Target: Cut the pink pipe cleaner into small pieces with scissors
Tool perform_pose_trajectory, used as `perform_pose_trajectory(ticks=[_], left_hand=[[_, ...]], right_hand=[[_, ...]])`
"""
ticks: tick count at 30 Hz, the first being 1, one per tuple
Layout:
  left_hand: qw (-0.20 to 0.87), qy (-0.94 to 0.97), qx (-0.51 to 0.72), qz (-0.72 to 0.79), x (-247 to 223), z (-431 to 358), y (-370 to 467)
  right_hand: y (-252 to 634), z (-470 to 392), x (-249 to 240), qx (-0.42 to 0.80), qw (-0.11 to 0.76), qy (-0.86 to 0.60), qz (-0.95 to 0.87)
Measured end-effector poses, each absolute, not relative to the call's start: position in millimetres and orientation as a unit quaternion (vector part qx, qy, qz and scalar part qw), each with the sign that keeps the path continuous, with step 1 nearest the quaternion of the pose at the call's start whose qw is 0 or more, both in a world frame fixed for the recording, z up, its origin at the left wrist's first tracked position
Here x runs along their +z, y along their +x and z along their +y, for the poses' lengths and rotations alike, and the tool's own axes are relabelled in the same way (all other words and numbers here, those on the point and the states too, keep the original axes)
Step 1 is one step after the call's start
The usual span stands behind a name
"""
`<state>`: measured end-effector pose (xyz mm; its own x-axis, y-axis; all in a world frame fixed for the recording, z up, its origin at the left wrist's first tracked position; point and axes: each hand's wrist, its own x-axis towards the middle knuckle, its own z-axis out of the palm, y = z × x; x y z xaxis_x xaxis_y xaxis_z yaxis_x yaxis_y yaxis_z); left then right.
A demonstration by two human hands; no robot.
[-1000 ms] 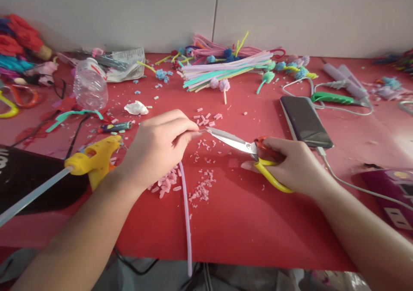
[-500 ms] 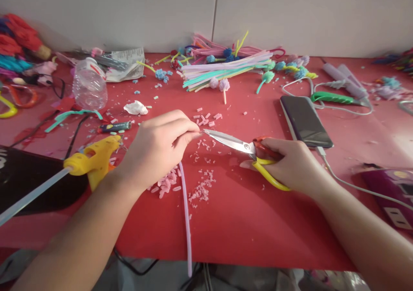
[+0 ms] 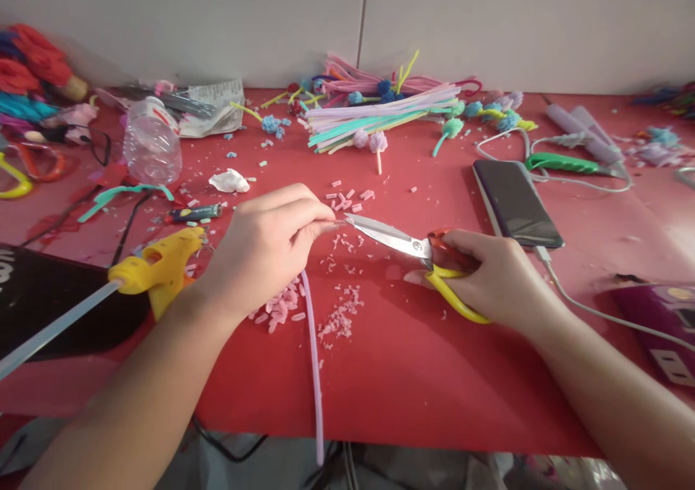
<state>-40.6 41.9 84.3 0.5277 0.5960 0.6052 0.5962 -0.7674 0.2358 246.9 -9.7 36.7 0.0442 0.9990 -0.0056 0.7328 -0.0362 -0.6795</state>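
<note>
My left hand [image 3: 276,237] pinches a lilac pipe cleaner [image 3: 313,367]; a thin tip pokes out past the fingertips, and the long end hangs from under the palm over the table's front edge. The part inside the hand is hidden. In my right hand [image 3: 489,276] are scissors [image 3: 388,235] with red and yellow handles. Their blades look nearly closed, and the points are at the pipe cleaner's tip. Beneath and around the hands lie small pink cut pieces [image 3: 279,305] and fine fluff trimmings [image 3: 341,318] on the red table [image 3: 434,389].
A yellow glue gun [image 3: 157,265] with a long glue stick stands by my left forearm. Behind it are a battery [image 3: 194,213] and a clear plastic bottle [image 3: 152,142]. Bundled pipe cleaners [image 3: 380,117] lie at the back. A phone [image 3: 518,204] with a charging cable lies right.
The scissors have shifted very slightly to the right. My left hand keeps nearly the same place and its pinch on the pipe cleaner.
</note>
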Motion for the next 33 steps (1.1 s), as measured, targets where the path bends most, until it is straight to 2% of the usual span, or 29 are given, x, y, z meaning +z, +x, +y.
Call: perform_pose_trajectory(ticks=[19,33], left_hand=[[-0.003,-0.875,-0.352,-0.333,83,42,-40],[0.002,-0.876,-0.345,-0.336,83,43,-41]], right_hand=[[242,-9,46,0.234,0.232,-0.678,-0.656],[245,-10,40,0.245,0.248,-0.68,-0.645]])
